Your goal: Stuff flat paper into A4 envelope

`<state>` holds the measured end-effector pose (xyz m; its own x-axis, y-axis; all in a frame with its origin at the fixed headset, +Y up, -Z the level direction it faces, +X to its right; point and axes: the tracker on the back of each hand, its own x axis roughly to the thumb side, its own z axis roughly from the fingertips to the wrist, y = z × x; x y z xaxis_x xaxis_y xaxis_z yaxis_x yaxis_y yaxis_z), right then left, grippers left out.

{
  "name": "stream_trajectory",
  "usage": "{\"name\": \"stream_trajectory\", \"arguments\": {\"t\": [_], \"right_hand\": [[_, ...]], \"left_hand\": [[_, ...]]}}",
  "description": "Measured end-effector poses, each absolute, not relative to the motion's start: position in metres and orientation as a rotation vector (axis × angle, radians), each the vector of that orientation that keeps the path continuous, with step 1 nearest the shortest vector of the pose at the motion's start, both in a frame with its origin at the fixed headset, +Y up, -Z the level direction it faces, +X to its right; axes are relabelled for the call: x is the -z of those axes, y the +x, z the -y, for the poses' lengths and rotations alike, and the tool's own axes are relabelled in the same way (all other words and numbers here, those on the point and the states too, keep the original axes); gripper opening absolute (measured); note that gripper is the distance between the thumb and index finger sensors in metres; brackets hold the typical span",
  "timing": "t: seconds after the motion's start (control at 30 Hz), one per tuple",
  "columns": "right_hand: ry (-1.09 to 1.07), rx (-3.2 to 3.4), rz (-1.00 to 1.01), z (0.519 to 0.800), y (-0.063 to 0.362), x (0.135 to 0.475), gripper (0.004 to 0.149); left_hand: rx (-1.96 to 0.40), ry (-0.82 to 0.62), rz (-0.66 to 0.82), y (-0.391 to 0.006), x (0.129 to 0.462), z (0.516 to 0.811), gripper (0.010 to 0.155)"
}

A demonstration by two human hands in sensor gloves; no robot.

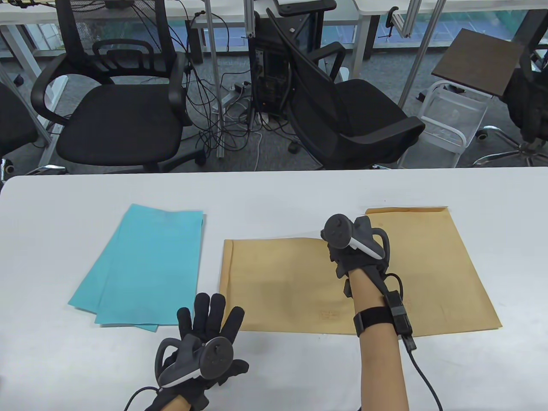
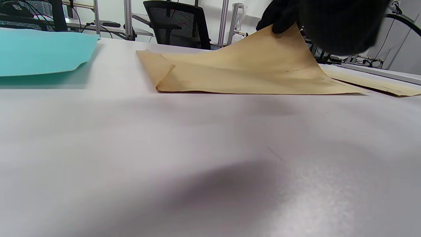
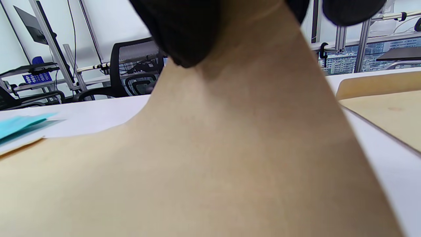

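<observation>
A brown A4 envelope point(image 1: 278, 287) lies on the white table point(image 1: 274, 192) in front of me. My right hand point(image 1: 333, 252) pinches its far right corner and lifts it off the table; the raised corner shows in the left wrist view point(image 2: 246, 72) and fills the right wrist view point(image 3: 230, 148), under my gloved fingers point(image 3: 184, 29). My left hand point(image 1: 209, 317) is open with fingers spread, low at the envelope's near left edge, holding nothing. Two sheets of light blue paper point(image 1: 145, 265) lie flat to the left, also seen in the left wrist view point(image 2: 39, 52).
A second brown envelope point(image 1: 436, 265) lies flat to the right, partly under the first and under my right forearm; it shows in the right wrist view point(image 3: 384, 108). Black office chairs point(image 1: 120, 120) stand beyond the table's far edge.
</observation>
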<state>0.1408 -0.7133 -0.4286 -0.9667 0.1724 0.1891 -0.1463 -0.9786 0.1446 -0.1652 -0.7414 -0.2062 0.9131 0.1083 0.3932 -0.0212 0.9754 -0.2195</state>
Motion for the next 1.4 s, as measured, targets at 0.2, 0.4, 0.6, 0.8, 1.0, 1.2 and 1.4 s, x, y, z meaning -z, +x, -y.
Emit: {"name": "stream_trajectory", "arguments": {"t": [0.2,0.4,0.6,0.8,1.0,1.2,1.4], "right_hand": [[0.245,-2.81,0.027,0.709,0.15,0.44,0.065],[0.342,-2.774,0.017,0.704,0.166,0.406,0.094],[0.465,-2.74,-0.326,0.739,0.166,0.32,0.106],[0.433,-2.777,-0.56,0.76,0.173,0.263,0.097],[0.365,-2.848,-0.507,0.776,0.157,0.263,0.087],[0.447,-2.892,-0.636,0.786,0.144,0.266,0.078],[0.395,-2.869,-0.731,0.798,0.15,0.271,0.073]], "left_hand": [[-0.06,-0.224,0.409,-0.165,0.207,0.741,0.104],[-0.047,-0.236,0.375,-0.166,0.21,0.745,0.104],[-0.098,-0.226,0.324,-0.171,0.216,0.748,0.106],[-0.11,-0.256,0.33,-0.169,0.216,0.749,0.104],[-0.085,-0.261,0.316,-0.17,0.215,0.749,0.103],[-0.087,-0.328,0.268,-0.177,0.22,0.751,0.109],[-0.153,-0.292,0.132,-0.199,0.226,0.739,0.111]]}}
